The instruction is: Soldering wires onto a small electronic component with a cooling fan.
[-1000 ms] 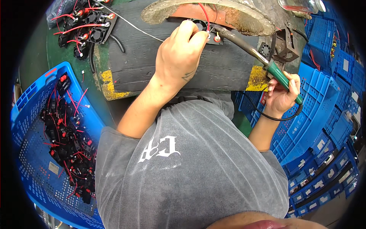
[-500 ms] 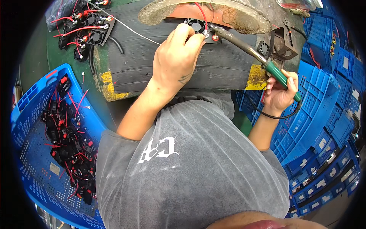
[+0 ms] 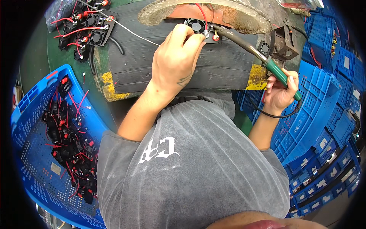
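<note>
My right hand (image 3: 281, 91) is closed round the green handle of a soldering iron (image 3: 275, 70). Its metal tip reaches the silver terminal at the end of a thick red wire (image 3: 202, 12). That terminal is on a small part with a black fan (image 3: 196, 26). Beside it is a second, red-ringed terminal (image 3: 215, 37). My left hand (image 3: 176, 57) is pinched close to the same spot. A thin silver solder wire (image 3: 129, 28) runs from the upper left into it; the fingertips hide its end.
A dark mat (image 3: 228, 57) covers the bench under a stone-like ring (image 3: 251, 17). Several finished-looking fan parts (image 3: 97, 37) lie upper left. A blue crate (image 3: 28, 152) of similar parts stands left. A metal bracket (image 3: 286, 44) and blue crates (image 3: 309, 103) are at the right.
Both hands stay almost in place. The soldering iron's tip has shifted very slightly at the terminal.
</note>
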`<state>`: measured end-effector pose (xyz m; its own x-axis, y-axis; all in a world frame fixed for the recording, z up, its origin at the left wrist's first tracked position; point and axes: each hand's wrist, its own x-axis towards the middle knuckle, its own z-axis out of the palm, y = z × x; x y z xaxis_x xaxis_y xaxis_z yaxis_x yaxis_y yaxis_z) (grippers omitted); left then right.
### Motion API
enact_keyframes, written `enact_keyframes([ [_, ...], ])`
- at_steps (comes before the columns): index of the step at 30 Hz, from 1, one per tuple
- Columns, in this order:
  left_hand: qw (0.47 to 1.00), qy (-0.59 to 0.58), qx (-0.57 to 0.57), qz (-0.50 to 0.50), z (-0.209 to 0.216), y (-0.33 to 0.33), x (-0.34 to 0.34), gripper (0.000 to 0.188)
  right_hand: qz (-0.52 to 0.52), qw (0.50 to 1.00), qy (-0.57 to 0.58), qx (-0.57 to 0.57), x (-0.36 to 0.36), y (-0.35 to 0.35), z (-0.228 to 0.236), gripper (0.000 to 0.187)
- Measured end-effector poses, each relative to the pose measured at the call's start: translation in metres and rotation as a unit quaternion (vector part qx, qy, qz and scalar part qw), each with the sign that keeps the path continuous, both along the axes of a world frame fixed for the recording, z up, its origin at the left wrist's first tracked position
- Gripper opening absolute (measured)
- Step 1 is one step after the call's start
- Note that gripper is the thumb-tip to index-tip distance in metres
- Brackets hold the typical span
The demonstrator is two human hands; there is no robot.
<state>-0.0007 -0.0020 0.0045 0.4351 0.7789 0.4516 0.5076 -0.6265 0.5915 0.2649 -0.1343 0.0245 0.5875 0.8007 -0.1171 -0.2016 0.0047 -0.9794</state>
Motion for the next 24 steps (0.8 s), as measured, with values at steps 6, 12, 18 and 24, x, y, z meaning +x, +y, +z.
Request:
enact_keyframes([
  [6,1.0,-0.007,-0.004,0.0,0.003,-0.003,0.0,0.018,0.002,1.0,-0.011,-0.003,0.0,-0.002,0.003,0.026],
  [12,1.0,-0.007,-0.014,-0.017,0.0,-0.006,0.002,0.022,-0.05,0.998,0.012,0.021,-0.002,-0.007,0.005,0.027],
  [18,0.999,0.002,-0.012,-0.04,0.0,-0.006,0.005,0.026,-0.029,1.0,0.005,0.01,0.002,-0.019,0.0,0.029],
  [24,0.999,0.017,-0.009,-0.045,-0.004,-0.006,0.007,0.026,-0.058,0.997,0.038,0.013,-0.002,-0.018,-0.002,0.026],
])
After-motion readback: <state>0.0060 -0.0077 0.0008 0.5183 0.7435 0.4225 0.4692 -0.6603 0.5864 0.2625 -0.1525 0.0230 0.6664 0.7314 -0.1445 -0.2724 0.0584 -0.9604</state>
